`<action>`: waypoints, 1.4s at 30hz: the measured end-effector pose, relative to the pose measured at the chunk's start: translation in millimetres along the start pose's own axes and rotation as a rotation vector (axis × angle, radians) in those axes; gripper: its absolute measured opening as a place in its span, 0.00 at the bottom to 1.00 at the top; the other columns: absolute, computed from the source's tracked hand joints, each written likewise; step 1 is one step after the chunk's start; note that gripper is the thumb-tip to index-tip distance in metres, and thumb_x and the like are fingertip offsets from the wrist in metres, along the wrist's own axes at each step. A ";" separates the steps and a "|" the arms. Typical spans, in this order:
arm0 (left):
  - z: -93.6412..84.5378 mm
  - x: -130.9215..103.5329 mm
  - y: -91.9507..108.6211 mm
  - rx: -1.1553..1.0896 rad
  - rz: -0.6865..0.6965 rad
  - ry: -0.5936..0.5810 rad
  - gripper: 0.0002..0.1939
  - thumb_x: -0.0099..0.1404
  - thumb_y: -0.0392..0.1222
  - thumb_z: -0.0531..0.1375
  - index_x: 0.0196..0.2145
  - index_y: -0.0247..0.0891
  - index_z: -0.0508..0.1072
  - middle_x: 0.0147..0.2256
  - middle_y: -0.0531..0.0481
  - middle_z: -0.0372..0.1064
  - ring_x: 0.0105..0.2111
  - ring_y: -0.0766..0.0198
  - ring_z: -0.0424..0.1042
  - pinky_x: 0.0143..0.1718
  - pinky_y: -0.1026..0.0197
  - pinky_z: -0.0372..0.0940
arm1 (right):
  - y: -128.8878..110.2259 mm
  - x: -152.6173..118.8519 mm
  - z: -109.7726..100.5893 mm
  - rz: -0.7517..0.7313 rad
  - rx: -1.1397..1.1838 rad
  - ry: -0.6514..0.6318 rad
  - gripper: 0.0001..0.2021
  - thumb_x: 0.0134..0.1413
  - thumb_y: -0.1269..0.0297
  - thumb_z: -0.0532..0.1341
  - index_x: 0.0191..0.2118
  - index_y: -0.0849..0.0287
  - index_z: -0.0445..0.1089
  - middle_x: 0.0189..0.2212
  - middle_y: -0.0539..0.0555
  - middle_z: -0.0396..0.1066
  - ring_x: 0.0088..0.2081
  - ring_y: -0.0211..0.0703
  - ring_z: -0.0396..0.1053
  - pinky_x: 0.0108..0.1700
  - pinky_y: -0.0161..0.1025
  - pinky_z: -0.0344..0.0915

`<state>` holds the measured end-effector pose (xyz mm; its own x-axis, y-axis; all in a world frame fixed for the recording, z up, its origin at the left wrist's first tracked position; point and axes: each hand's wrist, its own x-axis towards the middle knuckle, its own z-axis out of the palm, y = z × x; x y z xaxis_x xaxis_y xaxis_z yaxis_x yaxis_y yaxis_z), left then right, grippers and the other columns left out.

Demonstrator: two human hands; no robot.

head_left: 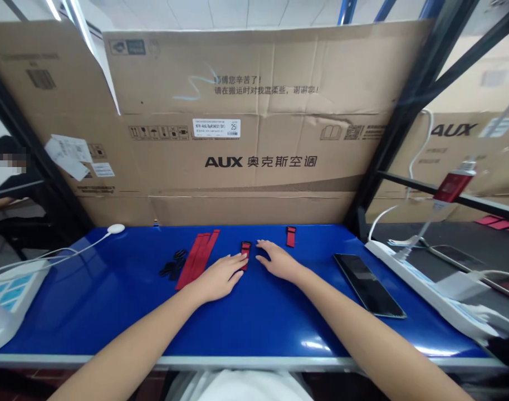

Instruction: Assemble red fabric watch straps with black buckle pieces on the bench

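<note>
My left hand (pixel 221 277) lies flat on the blue table, its fingers stretched out over a short red strap (pixel 245 251) with a black buckle at its far end. The fingertips touch the strap and partly cover it. Just right of that strap is my right hand (pixel 279 262), fingers bent a little and apart, holding nothing. A second short red strap (pixel 291 238) with a black buckle lies beyond my right hand. Left of my left hand are several long red strips (pixel 196 256), side by side, and a small pile of black buckles (pixel 173 265).
A black phone (pixel 368 287) and a white power strip (pixel 434 289) lie to the right. At the left are another power strip (pixel 18 295) and a white round disc (pixel 116 229) on a cable. A cardboard panel (pixel 171 167) stands behind; a person (pixel 24 184) sits beyond the left frame.
</note>
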<state>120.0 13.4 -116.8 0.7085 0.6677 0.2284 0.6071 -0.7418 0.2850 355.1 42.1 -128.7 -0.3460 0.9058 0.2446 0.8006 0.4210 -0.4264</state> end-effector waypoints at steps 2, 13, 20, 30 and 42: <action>5.0 3.1 2.9 0.045 -0.037 -0.017 0.25 0.72 0.46 0.45 0.63 0.41 0.59 0.64 0.46 0.54 0.64 0.59 0.52 0.65 0.49 0.48 | -3.9 -5.7 6.1 -0.012 -0.030 -0.007 0.27 0.62 0.60 0.52 0.63 0.69 0.58 0.64 0.66 0.53 0.66 0.53 0.49 0.66 0.49 0.47; 9.7 18.6 -1.1 0.208 -0.307 0.025 0.33 0.69 0.53 0.47 0.64 0.30 0.55 0.66 0.38 0.48 0.66 0.51 0.46 0.65 0.48 0.43 | -23.4 -12.7 13.2 -0.014 -0.170 -0.039 0.34 0.62 0.50 0.47 0.66 0.69 0.51 0.67 0.65 0.44 0.69 0.53 0.40 0.68 0.50 0.37; 10.5 16.8 -8.8 0.163 -0.331 0.022 0.33 0.69 0.55 0.46 0.64 0.30 0.57 0.66 0.37 0.47 0.66 0.52 0.46 0.65 0.49 0.43 | -25.7 -13.6 14.3 -0.017 -0.181 -0.052 0.38 0.62 0.43 0.44 0.67 0.70 0.49 0.68 0.65 0.42 0.69 0.54 0.38 0.68 0.50 0.36; 6.1 14.2 -5.6 0.110 -0.316 0.023 0.34 0.68 0.56 0.47 0.63 0.29 0.57 0.66 0.35 0.46 0.66 0.50 0.45 0.64 0.47 0.43 | -24.1 -13.4 15.0 -0.026 -0.182 -0.053 0.38 0.62 0.43 0.43 0.67 0.69 0.49 0.68 0.65 0.42 0.69 0.55 0.39 0.67 0.51 0.37; 5.0 13.7 -5.3 0.143 -0.321 -0.007 0.34 0.69 0.56 0.46 0.64 0.29 0.56 0.66 0.36 0.45 0.66 0.50 0.44 0.65 0.48 0.43 | -26.5 -14.0 12.5 -0.026 -0.180 -0.060 0.38 0.62 0.44 0.44 0.67 0.71 0.49 0.68 0.66 0.42 0.69 0.55 0.39 0.67 0.51 0.37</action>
<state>128.3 26.2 -119.9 0.4757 0.8680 0.1422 0.8430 -0.4961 0.2081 332.6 18.9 -131.7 -0.3925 0.8981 0.1986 0.8635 0.4341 -0.2567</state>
